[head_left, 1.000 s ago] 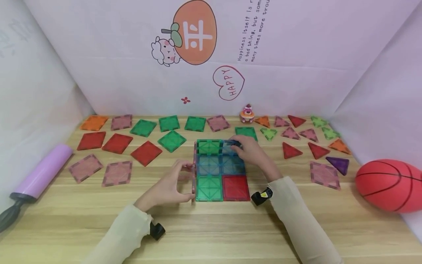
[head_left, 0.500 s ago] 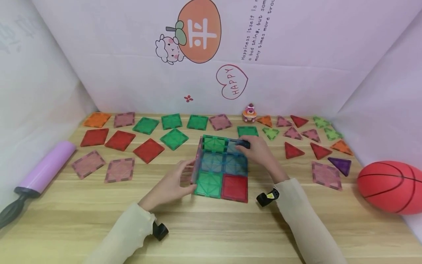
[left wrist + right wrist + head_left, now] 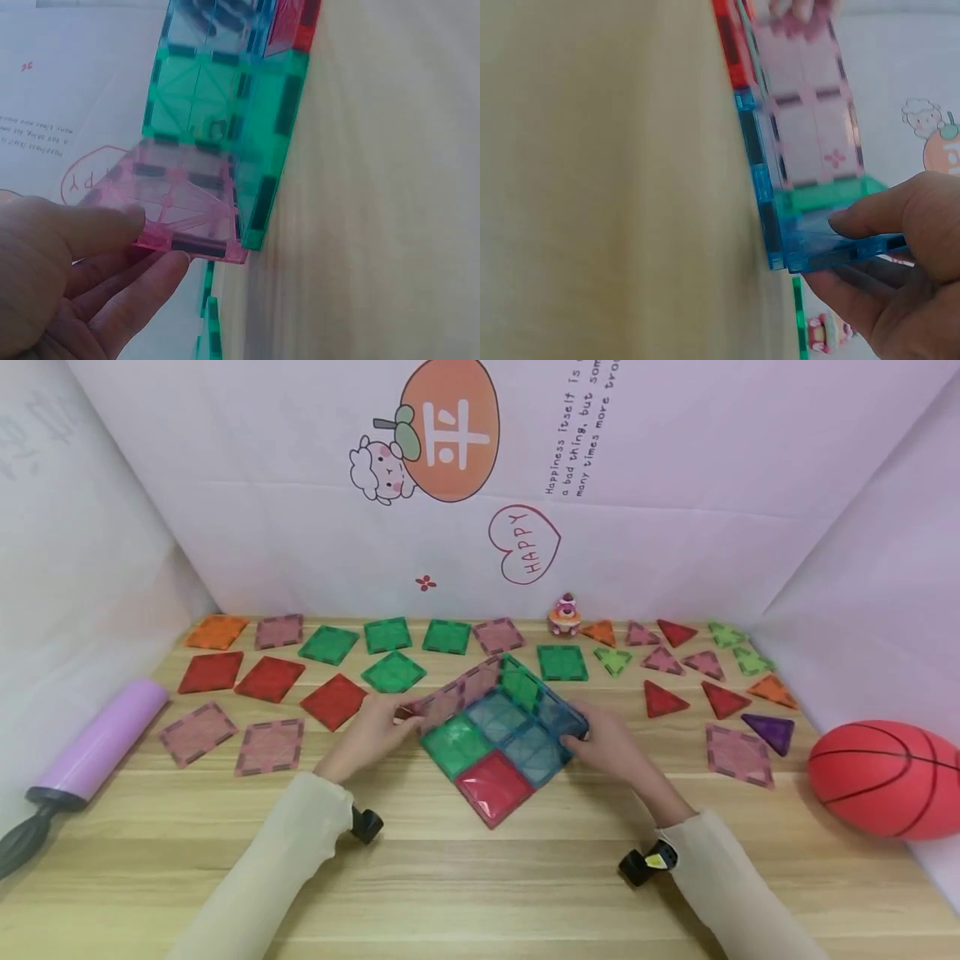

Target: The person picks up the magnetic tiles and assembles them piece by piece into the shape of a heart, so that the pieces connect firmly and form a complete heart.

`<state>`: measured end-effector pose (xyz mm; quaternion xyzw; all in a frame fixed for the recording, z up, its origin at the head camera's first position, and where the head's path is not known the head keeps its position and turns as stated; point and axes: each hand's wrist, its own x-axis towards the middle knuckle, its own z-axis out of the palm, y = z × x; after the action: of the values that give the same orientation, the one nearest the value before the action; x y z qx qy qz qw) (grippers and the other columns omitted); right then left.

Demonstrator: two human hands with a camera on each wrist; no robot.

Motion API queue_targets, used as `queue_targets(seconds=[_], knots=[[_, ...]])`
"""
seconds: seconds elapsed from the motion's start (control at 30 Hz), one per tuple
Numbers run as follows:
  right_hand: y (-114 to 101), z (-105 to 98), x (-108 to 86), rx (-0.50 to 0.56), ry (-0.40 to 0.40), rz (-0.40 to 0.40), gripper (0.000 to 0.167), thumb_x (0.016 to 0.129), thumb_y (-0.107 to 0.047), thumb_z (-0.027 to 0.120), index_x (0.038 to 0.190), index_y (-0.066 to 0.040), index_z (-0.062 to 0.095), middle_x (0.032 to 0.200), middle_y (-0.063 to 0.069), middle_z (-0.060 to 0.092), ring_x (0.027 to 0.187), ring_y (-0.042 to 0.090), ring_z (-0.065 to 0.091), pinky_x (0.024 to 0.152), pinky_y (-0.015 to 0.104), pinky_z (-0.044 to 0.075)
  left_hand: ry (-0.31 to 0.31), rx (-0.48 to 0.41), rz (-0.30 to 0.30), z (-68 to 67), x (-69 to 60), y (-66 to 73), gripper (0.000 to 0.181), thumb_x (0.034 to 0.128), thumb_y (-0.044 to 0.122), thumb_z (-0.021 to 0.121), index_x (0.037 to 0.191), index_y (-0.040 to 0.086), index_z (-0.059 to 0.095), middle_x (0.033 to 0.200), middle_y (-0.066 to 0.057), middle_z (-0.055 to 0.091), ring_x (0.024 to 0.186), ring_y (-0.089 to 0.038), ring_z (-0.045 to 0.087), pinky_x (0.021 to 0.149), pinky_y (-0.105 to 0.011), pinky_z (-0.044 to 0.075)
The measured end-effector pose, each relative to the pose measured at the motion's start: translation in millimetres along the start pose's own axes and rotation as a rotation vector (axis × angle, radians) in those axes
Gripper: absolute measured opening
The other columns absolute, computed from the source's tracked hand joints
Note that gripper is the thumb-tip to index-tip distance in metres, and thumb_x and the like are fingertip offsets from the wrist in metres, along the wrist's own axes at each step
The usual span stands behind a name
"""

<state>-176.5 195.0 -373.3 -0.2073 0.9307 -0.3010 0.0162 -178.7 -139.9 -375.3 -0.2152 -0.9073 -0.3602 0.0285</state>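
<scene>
A structure of see-through magnetic tiles stands mid-table, one corner toward me. Its base joins a green tile (image 3: 455, 745), a red tile (image 3: 495, 787) and two blue tiles (image 3: 536, 752). Pink tiles (image 3: 461, 693) form the upright left wall; a green tile (image 3: 520, 685) and a blue tile (image 3: 561, 714) form the upright right wall. My left hand (image 3: 377, 731) pinches the end of the pink wall between thumb and fingers (image 3: 146, 300). My right hand (image 3: 611, 745) pinches the blue wall tile, its thumb (image 3: 881, 210) on the inner face. Whether the base touches the table cannot be told.
Loose square tiles, including a red one (image 3: 335, 702), lie at left and back. Triangles, including a purple one (image 3: 770, 732), lie at right near a pink square (image 3: 738, 755). A small figurine (image 3: 565, 615), red ball (image 3: 885, 779) and purple pump (image 3: 112, 743) stand around the edges.
The tile structure has turned clockwise, its red corner now toward me. My left hand has moved up and left along the pink wall; my right hand has moved right and nearer on the blue wall.
</scene>
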Motion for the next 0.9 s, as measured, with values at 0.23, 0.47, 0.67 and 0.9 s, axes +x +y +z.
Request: queue_targets(seconds=[0.23, 0.47, 0.67, 0.9], knots=[[-9.4, 10.7, -24.0, 0.115, -0.038, 0.087, 0.064, 0.08, -0.008, 0.074, 0.135, 0.005, 0.044, 0.124, 0.025, 0.057, 0.109, 0.035, 0.056, 0.09, 0.052, 0.048, 0.006, 0.018, -0.032, 5.6, 40.3, -5.7, 0.01, 0.0935, 0.007, 0.059, 0.098, 0.001, 0.066, 0.093, -0.014, 0.07, 0.09, -0.026, 0.066, 0.078, -0.038, 0.054], [-23.4, 25.5, -35.1, 0.264, -0.062, 0.197, 0.079, 0.076, 0.001, 0.075, 0.144, -0.001, 0.033, 0.131, 0.02, 0.051, 0.115, 0.032, 0.054, 0.095, 0.047, 0.049, 0.004, 0.021, -0.018, 11.9, 66.8, -10.3, 0.014, 0.0944, 0.004, 0.056, 0.105, 0.0, 0.064, 0.097, -0.016, 0.067, 0.094, -0.029, 0.066, 0.078, -0.038, 0.053], [-25.3, 30.4, -36.6, 0.268, -0.05, 0.22, 0.083, 0.074, 0.003, 0.077, 0.145, -0.003, 0.034, 0.129, 0.017, 0.052, 0.111, 0.029, 0.056, 0.09, 0.042, 0.053, -0.037, -0.035, -0.003, 8.3, 70.7, -19.4, 0.028, 0.0892, -0.005, 0.049, 0.116, -0.003, 0.057, 0.11, -0.021, 0.06, 0.103, -0.034, 0.062, 0.086, -0.04, 0.053], [-25.3, 31.6, -35.4, 0.234, -0.039, 0.166, 0.078, 0.075, 0.001, 0.077, 0.143, 0.0, 0.037, 0.128, 0.018, 0.053, 0.111, 0.03, 0.056, 0.091, 0.044, 0.051, -0.004, 0.029, -0.235, -4.4, 70.9, -33.2, 0.044, 0.0891, 0.003, 0.057, 0.131, -0.003, 0.048, 0.135, -0.026, 0.039, 0.121, -0.038, 0.043, 0.1, -0.05, 0.042]])
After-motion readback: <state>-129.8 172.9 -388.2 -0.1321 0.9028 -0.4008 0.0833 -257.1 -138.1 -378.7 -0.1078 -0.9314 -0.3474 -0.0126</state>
